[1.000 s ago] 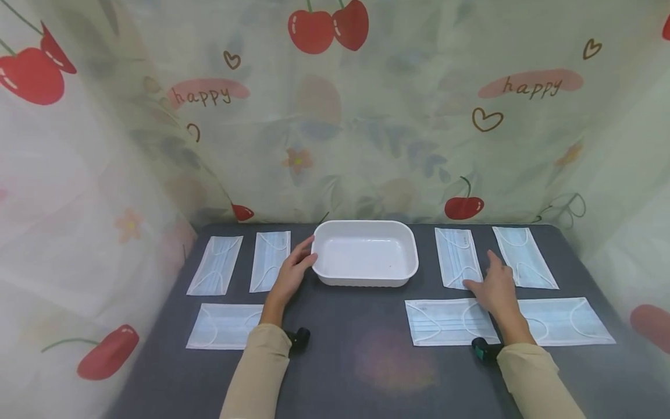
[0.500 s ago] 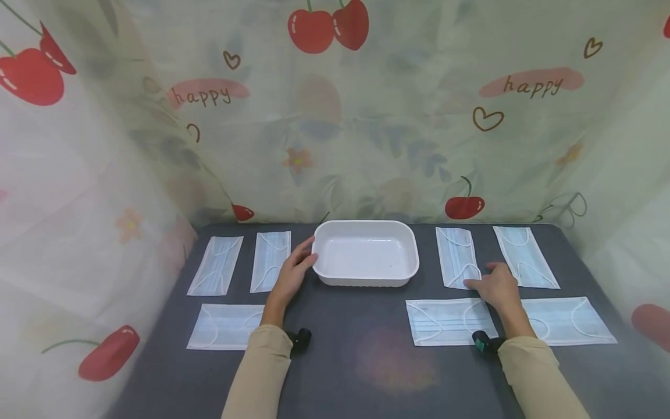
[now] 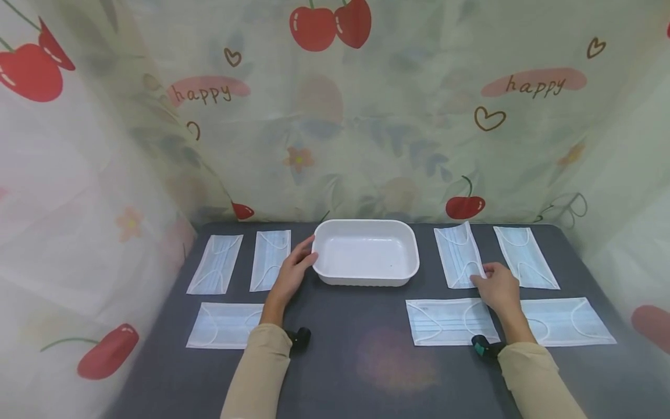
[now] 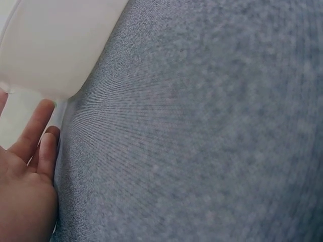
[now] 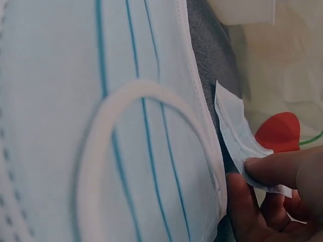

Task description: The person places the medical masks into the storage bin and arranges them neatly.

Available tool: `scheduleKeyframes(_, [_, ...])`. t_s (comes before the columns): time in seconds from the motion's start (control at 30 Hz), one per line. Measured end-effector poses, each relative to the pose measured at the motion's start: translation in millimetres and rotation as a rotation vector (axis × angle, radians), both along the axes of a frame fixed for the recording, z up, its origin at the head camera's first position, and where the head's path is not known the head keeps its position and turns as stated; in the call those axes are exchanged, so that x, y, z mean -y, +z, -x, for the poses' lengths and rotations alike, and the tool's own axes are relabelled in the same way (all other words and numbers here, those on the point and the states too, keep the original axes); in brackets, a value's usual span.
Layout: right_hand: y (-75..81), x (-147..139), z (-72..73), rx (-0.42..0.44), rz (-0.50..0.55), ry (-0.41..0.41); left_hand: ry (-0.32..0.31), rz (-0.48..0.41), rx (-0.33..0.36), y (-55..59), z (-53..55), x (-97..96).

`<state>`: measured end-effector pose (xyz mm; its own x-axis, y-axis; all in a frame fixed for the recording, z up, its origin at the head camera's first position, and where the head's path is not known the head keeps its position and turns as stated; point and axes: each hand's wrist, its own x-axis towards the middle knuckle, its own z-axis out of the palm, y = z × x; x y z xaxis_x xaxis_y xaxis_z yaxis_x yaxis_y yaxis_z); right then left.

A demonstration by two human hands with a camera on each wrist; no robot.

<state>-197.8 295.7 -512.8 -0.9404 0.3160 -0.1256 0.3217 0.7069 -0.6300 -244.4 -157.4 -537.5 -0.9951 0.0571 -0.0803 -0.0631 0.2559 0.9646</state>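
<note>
My right hand (image 3: 498, 289) pinches the right edge of a light-blue face mask (image 3: 456, 256) near its lower corner. In the right wrist view the thumb lies on top of that mask (image 5: 234, 126), which is bent and partly raised. Its far right corner stands up in the head view. A white plastic tray (image 3: 366, 279) sits at the back middle, with nothing in it. My left hand (image 3: 289, 278) touches its left end. Straight fingers (image 4: 36, 128) meet the tray's side (image 4: 60, 45) in the left wrist view; the rest of that hand's contact is partly out of frame.
More masks lie flat: one at back right (image 3: 526, 256), two along the front right, a nearer (image 3: 439, 331) and a farther-right (image 3: 570, 320), two at back left (image 3: 216, 265), (image 3: 270, 262), and one under the left forearm (image 3: 225, 326). A printed curtain (image 3: 366, 134) encloses the grey table (image 3: 356, 361).
The right hand has drawn its fingers in and now grips the mask's edge. That mask has shifted slightly and its far corner has lifted. The left hand stays at the tray.
</note>
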Motion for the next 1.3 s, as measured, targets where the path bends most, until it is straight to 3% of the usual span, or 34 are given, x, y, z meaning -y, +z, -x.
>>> scheduleKeyframes(0.37, [-0.4, -3.0, -1.2, -0.080, 0.261, -0.089, 0.012, 0.007, -0.019, 0.3, -2.8, -1.9])
scheduleKeyframes(0.9, [17.9, -6.1, -2.1, -0.293, 0.444, -0.218, 0.029, 0.002, -0.018, -0.4, -3.0, -1.8])
scheduleKeyframes(1.1, [27.8, -7.9, -0.7, -0.305, 0.497, -0.259, 0.036, 0.004, -0.017, -1.1, -2.5, -1.5])
scheduleKeyframes(1.3, [36.6, -9.3, 0.4, -0.308, 0.659, -0.288, 0.039, 0.002, -0.014, -0.3, -2.3, -1.4])
